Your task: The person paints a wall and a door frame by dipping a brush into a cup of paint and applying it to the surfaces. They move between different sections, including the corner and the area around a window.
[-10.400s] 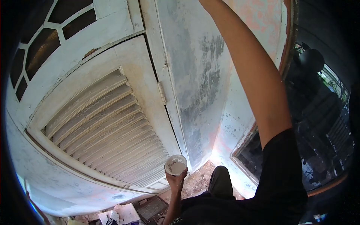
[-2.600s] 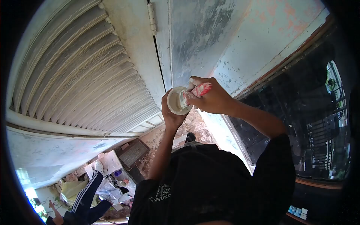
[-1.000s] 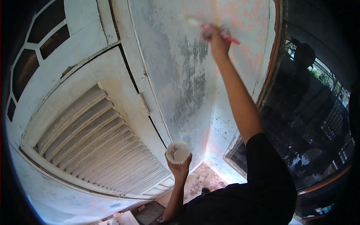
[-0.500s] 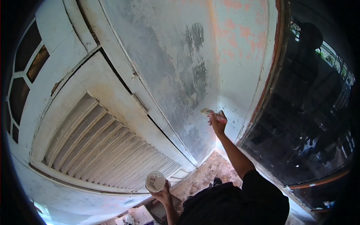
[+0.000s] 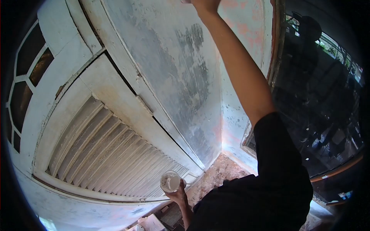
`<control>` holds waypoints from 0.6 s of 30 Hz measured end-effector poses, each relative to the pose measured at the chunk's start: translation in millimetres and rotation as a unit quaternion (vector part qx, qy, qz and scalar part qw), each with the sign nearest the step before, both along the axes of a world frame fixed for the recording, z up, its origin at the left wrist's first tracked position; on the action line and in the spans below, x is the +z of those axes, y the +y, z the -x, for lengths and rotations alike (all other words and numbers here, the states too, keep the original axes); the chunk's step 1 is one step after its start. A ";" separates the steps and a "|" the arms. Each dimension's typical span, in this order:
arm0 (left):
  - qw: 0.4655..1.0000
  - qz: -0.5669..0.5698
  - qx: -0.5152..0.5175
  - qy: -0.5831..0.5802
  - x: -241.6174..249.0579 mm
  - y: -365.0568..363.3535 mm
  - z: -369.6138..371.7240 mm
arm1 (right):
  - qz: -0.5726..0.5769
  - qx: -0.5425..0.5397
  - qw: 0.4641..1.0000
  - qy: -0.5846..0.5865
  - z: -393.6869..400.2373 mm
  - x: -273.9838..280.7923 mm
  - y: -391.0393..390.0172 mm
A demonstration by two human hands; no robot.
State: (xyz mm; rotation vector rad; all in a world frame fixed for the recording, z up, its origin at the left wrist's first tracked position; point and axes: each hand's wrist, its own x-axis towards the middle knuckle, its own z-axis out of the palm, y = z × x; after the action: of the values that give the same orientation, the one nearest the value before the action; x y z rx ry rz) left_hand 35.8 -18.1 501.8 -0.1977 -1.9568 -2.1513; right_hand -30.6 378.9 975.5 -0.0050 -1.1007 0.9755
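Observation:
My left hand (image 5: 178, 196) is wrapped around a clear plastic tub (image 5: 165, 188), low in front of the louvred door. Whitish material coats the inside of the tub, and a pale round patch shows at its mouth. High up, my right hand (image 5: 207, 4) is cut off by the top edge, with the arm stretched across the corner. Its fingers are mostly out of view, and so is the paintbrush it gripped half a second ago. Below that hand is the wall (image 5: 169, 73), patchy grey and white with dark streaks.
A white louvred door (image 5: 111, 154) fills the left side, its frame worn. To the right, the adjoining wall (image 5: 231, 115) has pinkish patches, beside a dark reflective pane (image 5: 320, 107). The floor (image 5: 219, 169) is stained and speckled. Pale items (image 5: 150, 223) lie at the bottom.
My right hand has risen from the lower wall corner to the top edge, taking the paintbrush out of view. The left hand and tub appear slightly farther right.

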 end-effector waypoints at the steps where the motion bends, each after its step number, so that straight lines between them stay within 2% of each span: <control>1: 1.000 0.001 -0.002 -0.004 -1.6 0.2 0.9 | 0.010 0.034 0.999 0.022 10.3 -7.6 1.7; 3: 1.000 -0.009 -0.012 -0.007 11.3 6.5 -2.5 | 0.031 0.101 0.992 0.068 36.1 -45.2 12.7; 4: 1.000 0.001 -0.013 -0.012 18.9 7.8 -3.9 | 0.019 0.137 0.989 0.044 33.5 -76.1 12.4; 6: 0.998 0.053 -0.007 0.025 10.9 0.9 -0.3 | 0.046 0.192 0.975 0.101 46.0 -152.8 8.8; 9: 0.996 0.083 -0.022 0.032 16.3 -9.7 -3.6 | 0.103 0.167 0.980 0.042 37.9 -275.6 2.4; 10: 0.989 0.138 -0.006 0.048 14.7 -15.0 -2.7 | 0.139 0.178 0.974 0.016 35.8 -321.4 5.2; 14: 0.996 0.075 -0.036 0.012 11.2 -24.0 -7.2 | 0.229 0.147 0.958 -0.085 20.4 -486.0 -4.1; 16: 0.993 0.108 -0.041 0.019 -3.4 -31.8 1.1 | 0.266 0.151 0.948 -0.090 3.9 -542.6 -17.0; 18: 0.992 0.117 -0.044 0.037 -0.6 -33.2 1.6 | 0.306 0.134 0.934 -0.125 -7.8 -555.9 -34.1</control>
State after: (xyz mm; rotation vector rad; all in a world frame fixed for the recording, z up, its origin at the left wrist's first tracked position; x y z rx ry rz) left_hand 34.3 -51.3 501.1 -0.4042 -2.1900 -1.9293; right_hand -22.8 344.8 419.6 -0.5097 -0.9990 1.5699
